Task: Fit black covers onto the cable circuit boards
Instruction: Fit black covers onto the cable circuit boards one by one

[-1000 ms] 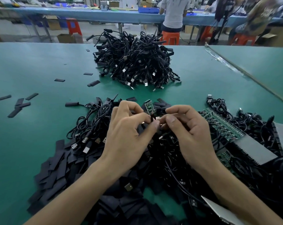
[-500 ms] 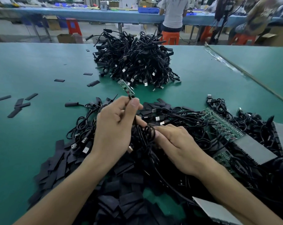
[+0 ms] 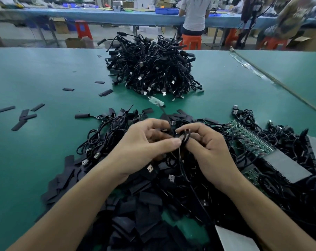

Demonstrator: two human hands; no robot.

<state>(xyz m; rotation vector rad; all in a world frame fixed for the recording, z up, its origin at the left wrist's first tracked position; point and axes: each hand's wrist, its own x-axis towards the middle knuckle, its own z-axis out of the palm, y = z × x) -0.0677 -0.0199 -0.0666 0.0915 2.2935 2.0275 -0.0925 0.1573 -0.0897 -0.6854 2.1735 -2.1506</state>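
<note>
My left hand (image 3: 146, 145) and my right hand (image 3: 208, 149) meet over a tangled heap of black USB cables (image 3: 106, 142). Both grip one black cable (image 3: 185, 137). Its loops run round my right fingers, and my left thumb and fingers pinch it just beside them. From between my hands the cable rises to a small green circuit board (image 3: 155, 102), blurred and bare, held out above the table. Flat black covers (image 3: 135, 214) lie heaped under my forearms.
A big pile of covered cables (image 3: 151, 69) sits further back on the green table (image 3: 45, 73). Loose covers (image 3: 25, 115) are scattered at the left. A green panel of boards (image 3: 251, 138) and grey trays (image 3: 287, 163) lie at the right. People work at a far bench.
My left hand has dropped from its raised position back beside my right, which has lifted off the heap to grip the cable. The circuit board has swung to the right and further away.
</note>
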